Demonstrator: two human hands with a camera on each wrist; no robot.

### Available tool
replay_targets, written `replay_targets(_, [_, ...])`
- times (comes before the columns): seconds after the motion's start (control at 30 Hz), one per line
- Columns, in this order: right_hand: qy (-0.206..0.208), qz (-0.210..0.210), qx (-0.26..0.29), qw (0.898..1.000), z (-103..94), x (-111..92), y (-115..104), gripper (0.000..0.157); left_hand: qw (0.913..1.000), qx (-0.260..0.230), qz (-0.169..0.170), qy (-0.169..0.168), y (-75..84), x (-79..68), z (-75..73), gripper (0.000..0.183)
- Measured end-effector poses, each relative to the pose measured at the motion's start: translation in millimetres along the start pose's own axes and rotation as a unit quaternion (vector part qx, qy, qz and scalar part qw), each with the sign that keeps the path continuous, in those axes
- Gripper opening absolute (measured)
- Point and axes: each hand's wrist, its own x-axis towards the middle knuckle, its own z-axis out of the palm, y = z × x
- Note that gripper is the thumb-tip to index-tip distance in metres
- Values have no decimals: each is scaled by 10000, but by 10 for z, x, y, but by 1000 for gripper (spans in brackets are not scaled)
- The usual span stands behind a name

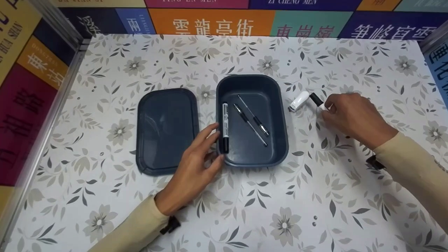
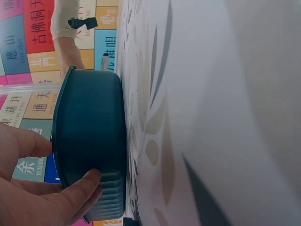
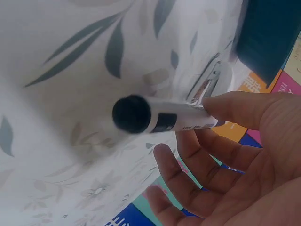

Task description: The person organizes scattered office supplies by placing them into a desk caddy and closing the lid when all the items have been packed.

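Note:
My right hand (image 1: 355,117) pinches a white marker (image 3: 181,115) with a black cap between thumb and fingers, to the right of the dark blue box (image 1: 284,140). A small white stapler (image 1: 300,100) lies close by the marker's capped end in the head view. At the box's left side, my left hand (image 1: 190,168) touches the outer wall and rim with its fingers spread. Inside the box, another marker (image 1: 225,122) stands along the left wall. Two clear pens with black grips, one pen (image 1: 241,112) and another pen (image 1: 260,124), cross the floor of the box.
The dark blue lid (image 1: 164,129) lies flat on the table left of the box, partly behind my left hand. A floral cloth (image 1: 280,206) covers the table. Panels printed with large characters (image 1: 213,26) stand along the back and left edges.

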Motion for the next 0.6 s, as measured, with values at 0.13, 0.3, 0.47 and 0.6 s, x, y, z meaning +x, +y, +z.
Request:
replay_targets(0.13, [18,-65,-2,10000,-25,-5,-48,21,10000,-94,8,-14,-1,-1,3,60])
replay_targets(0.3, [59,-146,17,9999,-57,-14,-111,19,10000,-8,38,-22,2,-3,-5,60])
replay_targets(0.47, [91,-289,-15,9995,-66,-11,-159,19,10000,48,46,-15,2,-1,-6,60])
replay_targets(0.6, [82,-310,-55,9995,-59,-4,-194,18,10000,19,51,-12,11,3,-3,60])
